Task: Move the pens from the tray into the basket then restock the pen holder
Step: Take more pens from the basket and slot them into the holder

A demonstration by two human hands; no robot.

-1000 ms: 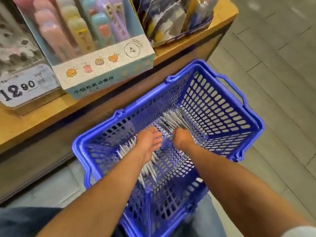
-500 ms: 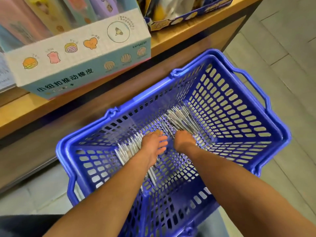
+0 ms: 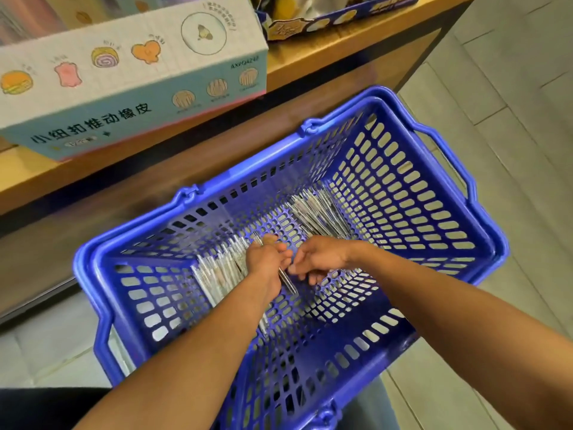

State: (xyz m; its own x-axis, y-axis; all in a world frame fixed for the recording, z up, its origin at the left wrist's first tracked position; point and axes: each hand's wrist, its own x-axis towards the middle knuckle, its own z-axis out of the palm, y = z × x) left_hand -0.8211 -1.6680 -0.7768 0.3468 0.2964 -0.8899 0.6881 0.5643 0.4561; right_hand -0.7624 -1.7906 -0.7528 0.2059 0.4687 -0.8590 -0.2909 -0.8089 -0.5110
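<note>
Your left hand (image 3: 266, 259) is closed in a grip on one slim silver pen (image 3: 286, 279) low inside the blue perforated plastic basket (image 3: 403, 193). Your right hand (image 3: 319, 259) hovers beside it, fingers loosely apart. More silver pens (image 3: 319, 212) lie on the basket floor. You seem to be gathering stock; next, collect a bundle for the holder.

- Basket (image 3: 400, 193): blue plastic, perforated, with a slight sheen.
- Pens (image 3: 319, 209): clear, glossy plastic barrels, lying on the basket floor.
- Shelf (image 3: 313, 62): smooth wood-look top, dark edge.
- Box (image 3: 130, 88): matt printed cardboard at the shelf's front edge.
- Floor (image 3: 511, 97): matt grey tiles.
</note>
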